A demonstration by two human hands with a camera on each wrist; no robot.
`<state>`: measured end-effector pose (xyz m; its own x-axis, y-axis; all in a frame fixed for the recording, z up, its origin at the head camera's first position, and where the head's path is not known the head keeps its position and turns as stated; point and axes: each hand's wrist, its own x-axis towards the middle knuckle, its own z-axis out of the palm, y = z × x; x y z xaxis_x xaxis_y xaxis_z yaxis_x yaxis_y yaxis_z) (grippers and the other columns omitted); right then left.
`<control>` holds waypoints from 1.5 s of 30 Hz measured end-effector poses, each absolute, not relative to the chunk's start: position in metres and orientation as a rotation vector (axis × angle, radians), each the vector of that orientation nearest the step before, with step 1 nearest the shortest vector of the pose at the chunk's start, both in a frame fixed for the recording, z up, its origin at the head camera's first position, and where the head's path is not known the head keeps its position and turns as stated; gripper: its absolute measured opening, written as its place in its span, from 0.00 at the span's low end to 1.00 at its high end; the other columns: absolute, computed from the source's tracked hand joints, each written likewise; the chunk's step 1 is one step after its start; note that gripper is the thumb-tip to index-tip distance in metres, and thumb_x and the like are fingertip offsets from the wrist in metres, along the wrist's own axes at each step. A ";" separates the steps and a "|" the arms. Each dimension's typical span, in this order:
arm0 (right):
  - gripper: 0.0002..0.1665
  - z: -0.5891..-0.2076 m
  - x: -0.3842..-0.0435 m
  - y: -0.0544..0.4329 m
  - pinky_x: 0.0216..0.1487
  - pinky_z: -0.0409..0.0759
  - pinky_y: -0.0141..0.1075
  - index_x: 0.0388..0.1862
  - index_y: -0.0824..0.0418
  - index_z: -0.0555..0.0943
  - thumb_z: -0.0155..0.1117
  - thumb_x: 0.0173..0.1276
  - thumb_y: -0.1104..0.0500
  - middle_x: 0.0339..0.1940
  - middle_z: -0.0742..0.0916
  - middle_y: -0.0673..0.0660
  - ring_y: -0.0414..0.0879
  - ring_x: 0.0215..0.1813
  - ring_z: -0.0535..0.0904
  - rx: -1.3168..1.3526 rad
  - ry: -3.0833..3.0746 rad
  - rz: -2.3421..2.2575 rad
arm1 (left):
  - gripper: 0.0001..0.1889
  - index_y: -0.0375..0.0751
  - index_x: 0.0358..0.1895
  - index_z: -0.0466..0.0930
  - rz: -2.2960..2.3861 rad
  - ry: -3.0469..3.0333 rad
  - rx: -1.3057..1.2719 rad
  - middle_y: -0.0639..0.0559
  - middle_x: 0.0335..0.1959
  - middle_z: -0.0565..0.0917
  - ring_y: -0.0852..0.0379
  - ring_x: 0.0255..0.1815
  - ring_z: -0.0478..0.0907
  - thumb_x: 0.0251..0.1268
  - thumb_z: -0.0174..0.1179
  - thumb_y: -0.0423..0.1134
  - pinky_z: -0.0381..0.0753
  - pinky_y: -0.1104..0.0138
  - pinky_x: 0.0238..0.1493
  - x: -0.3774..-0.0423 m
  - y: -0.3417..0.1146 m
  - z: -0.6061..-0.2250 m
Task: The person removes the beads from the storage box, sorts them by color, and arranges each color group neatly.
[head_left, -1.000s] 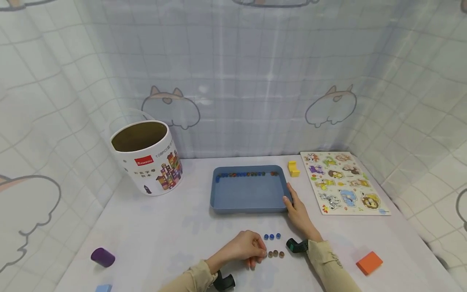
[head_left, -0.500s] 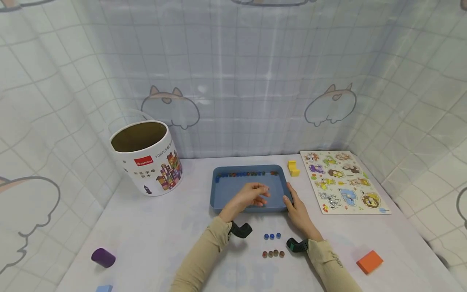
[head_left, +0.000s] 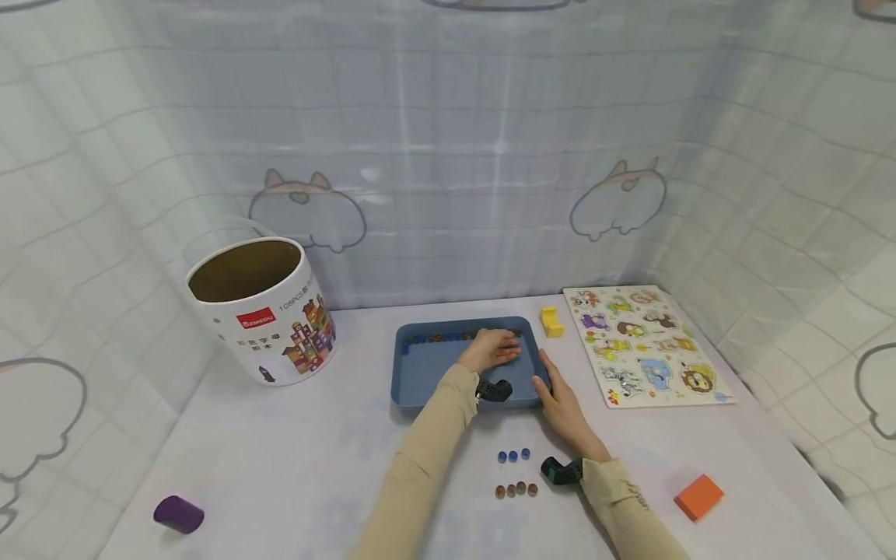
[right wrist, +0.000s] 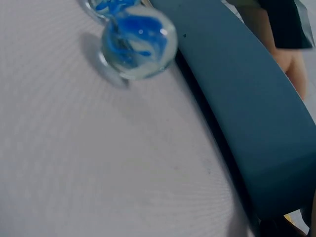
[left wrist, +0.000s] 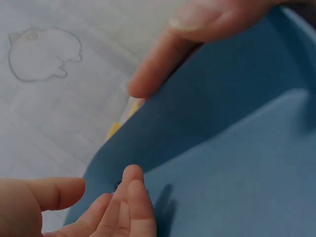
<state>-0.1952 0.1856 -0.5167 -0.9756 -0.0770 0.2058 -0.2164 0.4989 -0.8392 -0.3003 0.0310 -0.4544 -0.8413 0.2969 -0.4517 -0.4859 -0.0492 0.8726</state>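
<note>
The blue rectangular tray (head_left: 434, 381) lies on the table, with a row of small blue and brownish glass marbles (head_left: 420, 339) along its far side. My left hand (head_left: 492, 351) reaches over the tray near the right part of that row. Its thumb and fingers (left wrist: 140, 207) stand apart in the left wrist view, and I see nothing clearly held. My right hand (head_left: 567, 412) holds the tray's right side, thumb at the rim and fingers along the outside. Nearer me are three blue marbles (head_left: 513, 456) and a row of several brownish marbles (head_left: 511, 491).
A large printed bucket (head_left: 266, 327) stands at the back left. A yellow block (head_left: 551, 323) and an animal puzzle board (head_left: 647, 350) lie right of the tray. An orange block (head_left: 698, 498) is at the front right, a purple cylinder (head_left: 178, 514) at the front left.
My left hand has gone from the brownish marbles on the table up into the tray, then farther back toward the marble row. The right hand stays at the tray. The head view has shifted slightly.
</note>
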 end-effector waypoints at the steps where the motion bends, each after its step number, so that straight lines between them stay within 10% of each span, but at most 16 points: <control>1: 0.35 -0.516 -0.195 0.185 0.76 0.51 0.56 0.79 0.62 0.50 0.45 0.80 0.52 0.79 0.58 0.64 0.61 0.79 0.52 0.254 -2.597 1.485 | 0.21 0.29 0.67 0.67 1.949 1.685 -0.210 0.34 0.63 0.75 0.43 0.62 0.77 0.75 0.48 0.34 0.77 0.62 0.61 -0.302 0.033 -0.455; 8: 0.35 -0.516 -0.196 0.184 0.76 0.50 0.56 0.79 0.61 0.49 0.44 0.80 0.52 0.79 0.57 0.65 0.62 0.79 0.50 0.254 -2.614 1.476 | 0.21 0.26 0.66 0.66 1.969 1.617 -0.252 0.32 0.63 0.74 0.42 0.63 0.76 0.75 0.45 0.32 0.76 0.60 0.63 -0.311 0.045 -0.460; 23: 0.35 -0.516 -0.195 0.187 0.74 0.54 0.57 0.79 0.60 0.50 0.44 0.80 0.49 0.79 0.59 0.64 0.62 0.78 0.54 0.259 -2.606 1.460 | 0.18 0.23 0.59 0.74 1.792 1.723 -0.150 0.31 0.56 0.79 0.56 0.33 0.84 0.68 0.54 0.23 0.83 0.65 0.52 -0.301 0.050 -0.461; 31: 0.35 -0.518 -0.195 0.186 0.73 0.58 0.58 0.79 0.59 0.51 0.44 0.80 0.48 0.79 0.59 0.63 0.61 0.77 0.56 0.254 -2.625 1.475 | 0.13 0.24 0.47 0.82 1.564 2.042 -0.052 0.33 0.41 0.85 0.57 0.22 0.79 0.58 0.60 0.19 0.85 0.68 0.35 -0.286 0.054 -0.456; 45: 0.35 -0.517 -0.195 0.184 0.74 0.55 0.57 0.79 0.60 0.50 0.44 0.80 0.50 0.79 0.58 0.64 0.62 0.78 0.55 0.262 -2.617 1.467 | 0.06 0.29 0.39 0.87 1.356 2.280 0.066 0.40 0.34 0.89 0.62 0.17 0.77 0.60 0.64 0.27 0.84 0.70 0.30 -0.274 0.051 -0.447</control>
